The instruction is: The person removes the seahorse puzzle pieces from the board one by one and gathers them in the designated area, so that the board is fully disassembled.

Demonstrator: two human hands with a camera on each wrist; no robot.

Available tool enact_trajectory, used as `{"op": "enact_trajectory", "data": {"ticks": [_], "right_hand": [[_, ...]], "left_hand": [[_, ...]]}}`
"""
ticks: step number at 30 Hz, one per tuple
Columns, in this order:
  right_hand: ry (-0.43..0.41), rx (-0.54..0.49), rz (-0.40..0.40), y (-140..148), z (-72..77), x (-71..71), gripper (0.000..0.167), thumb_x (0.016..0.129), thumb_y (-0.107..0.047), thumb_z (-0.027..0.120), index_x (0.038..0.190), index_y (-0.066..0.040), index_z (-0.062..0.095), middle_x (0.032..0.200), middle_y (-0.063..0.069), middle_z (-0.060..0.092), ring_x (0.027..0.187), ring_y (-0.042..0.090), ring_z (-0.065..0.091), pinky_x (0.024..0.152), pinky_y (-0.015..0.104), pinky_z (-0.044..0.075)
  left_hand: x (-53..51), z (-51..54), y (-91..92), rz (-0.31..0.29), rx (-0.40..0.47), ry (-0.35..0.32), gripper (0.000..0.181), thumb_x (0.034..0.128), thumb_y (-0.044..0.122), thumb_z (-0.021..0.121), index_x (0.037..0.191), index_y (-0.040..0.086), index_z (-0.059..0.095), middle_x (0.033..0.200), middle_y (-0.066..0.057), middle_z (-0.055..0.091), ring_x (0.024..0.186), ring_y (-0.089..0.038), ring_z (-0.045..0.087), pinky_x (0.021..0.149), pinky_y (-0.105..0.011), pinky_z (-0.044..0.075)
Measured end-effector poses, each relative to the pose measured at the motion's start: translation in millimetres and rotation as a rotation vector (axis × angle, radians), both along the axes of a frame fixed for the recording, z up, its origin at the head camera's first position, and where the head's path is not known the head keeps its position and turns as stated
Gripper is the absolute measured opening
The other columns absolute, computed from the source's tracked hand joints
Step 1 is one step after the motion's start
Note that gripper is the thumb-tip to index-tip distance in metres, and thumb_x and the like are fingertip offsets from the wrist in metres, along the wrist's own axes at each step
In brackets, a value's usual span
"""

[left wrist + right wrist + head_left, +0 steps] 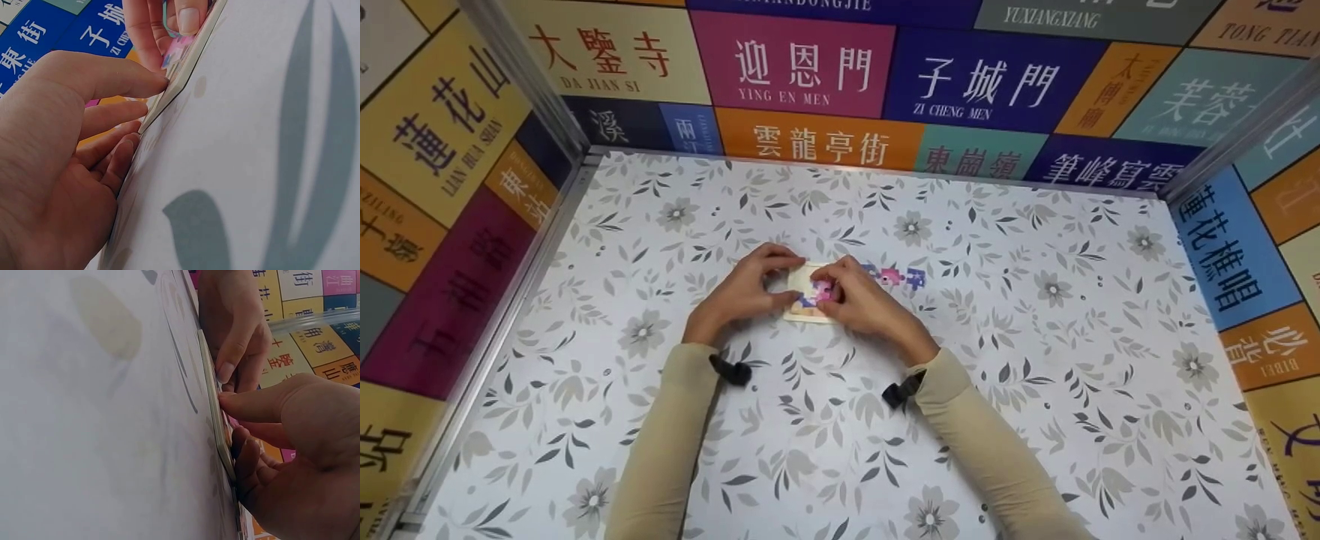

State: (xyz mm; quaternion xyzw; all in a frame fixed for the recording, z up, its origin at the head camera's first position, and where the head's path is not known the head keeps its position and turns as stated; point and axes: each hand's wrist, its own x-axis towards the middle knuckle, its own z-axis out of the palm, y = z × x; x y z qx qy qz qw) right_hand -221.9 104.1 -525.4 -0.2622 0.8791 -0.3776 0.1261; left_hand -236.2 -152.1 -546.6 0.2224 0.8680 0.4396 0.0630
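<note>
A small pale puzzle tray (808,319) lies flat on the table between my two hands. Purple and orange pieces show in its lower left part. My left hand (739,289) holds the tray at its left side, thumb on the lower left and fingers at the upper edge. In the left wrist view that thumb touches the tray's rim (179,89). Over the tray's right half, my right hand (861,300) pinches a pink puzzle piece (821,289) between thumb and fingers. The right wrist view shows the right thumb against the tray (216,422); the fingers partly hide the piece.
Right of the tray lie a few loose puzzle pieces, a pink one (891,277) and a purple one (916,279) among them; another is partly covered by my right hand. A leaf-patterned cloth (825,450) covers the table. Colourful lettered panels (802,64) enclose it.
</note>
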Motion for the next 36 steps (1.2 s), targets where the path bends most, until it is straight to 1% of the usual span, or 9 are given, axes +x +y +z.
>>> {"op": "enact_trajectory", "data": {"ticks": [8, 14, 20, 24, 28, 31, 36], "right_hand": [[0.022, 0.02, 0.018, 3.2, 0.9, -0.4, 0.046, 0.099, -0.01, 0.072, 0.145, -0.004, 0.065, 0.119, 0.014, 0.055, 0.094, 0.019, 0.061, 0.085, 0.031, 0.051], [-0.007, 0.023, 0.033, 7.9, 0.6, -1.6, 0.049, 0.1, -0.008, 0.07, 0.149, -0.005, 0.063, 0.12, 0.014, 0.056, 0.097, 0.019, 0.061, 0.087, 0.031, 0.051], [0.031, 0.035, 0.021, 9.4, 1.8, -1.8, 0.046, 0.103, -0.014, 0.071, 0.148, -0.007, 0.065, 0.117, 0.013, 0.059, 0.097, 0.021, 0.06, 0.087, 0.034, 0.05], [0.031, 0.024, 0.013, 10.5, 1.5, -2.0, 0.045, 0.105, -0.019, 0.071, 0.148, -0.009, 0.065, 0.116, 0.012, 0.059, 0.098, 0.021, 0.059, 0.088, 0.035, 0.05], [0.026, 0.006, 0.016, 13.6, 1.1, -2.4, 0.046, 0.104, -0.02, 0.072, 0.149, -0.011, 0.064, 0.116, 0.011, 0.059, 0.098, 0.02, 0.06, 0.087, 0.034, 0.051], [0.021, -0.01, 0.029, 18.0, 0.2, -1.3, 0.048, 0.104, -0.021, 0.073, 0.15, -0.012, 0.064, 0.116, 0.011, 0.059, 0.098, 0.019, 0.058, 0.087, 0.034, 0.05], [0.028, -0.06, 0.052, 28.4, 0.5, 1.4, 0.047, 0.103, -0.021, 0.075, 0.148, -0.011, 0.065, 0.116, 0.011, 0.062, 0.094, 0.017, 0.059, 0.084, 0.032, 0.049]], "left_hand": [[0.1, -0.9, 0.1, 0.001, 0.019, -0.019, 0.057, 0.0911, 0.022, 0.085, 0.145, 0.01, 0.07, 0.146, -0.008, 0.06, 0.124, -0.026, 0.06, 0.108, -0.044, 0.048], [0.0, -1.1, 0.4, 0.006, 0.013, -0.023, 0.057, 0.0911, 0.022, 0.086, 0.145, 0.011, 0.07, 0.146, -0.007, 0.06, 0.126, -0.027, 0.059, 0.11, -0.045, 0.047], [0.7, 0.7, 0.4, 0.0, 0.009, -0.011, 0.057, 0.0915, 0.022, 0.085, 0.145, 0.01, 0.07, 0.145, -0.008, 0.06, 0.123, -0.027, 0.06, 0.108, -0.044, 0.049], [0.7, 0.6, 0.3, 0.0, 0.006, -0.006, 0.057, 0.0907, 0.021, 0.085, 0.145, 0.011, 0.07, 0.145, -0.009, 0.06, 0.123, -0.027, 0.06, 0.108, -0.044, 0.049], [-0.5, 0.6, 1.2, 0.001, 0.008, -0.017, 0.058, 0.0901, 0.02, 0.085, 0.146, 0.012, 0.07, 0.146, -0.008, 0.059, 0.123, -0.027, 0.06, 0.108, -0.045, 0.049], [-0.6, 0.5, 1.7, 0.004, 0.007, -0.034, 0.059, 0.0903, 0.022, 0.086, 0.146, 0.013, 0.069, 0.147, -0.006, 0.059, 0.126, -0.026, 0.059, 0.11, -0.044, 0.048], [0.3, 0.5, 0.5, 0.005, -0.01, -0.038, 0.058, 0.0915, 0.024, 0.085, 0.146, 0.014, 0.069, 0.146, -0.006, 0.059, 0.134, -0.026, 0.057, 0.116, -0.046, 0.046]]}}
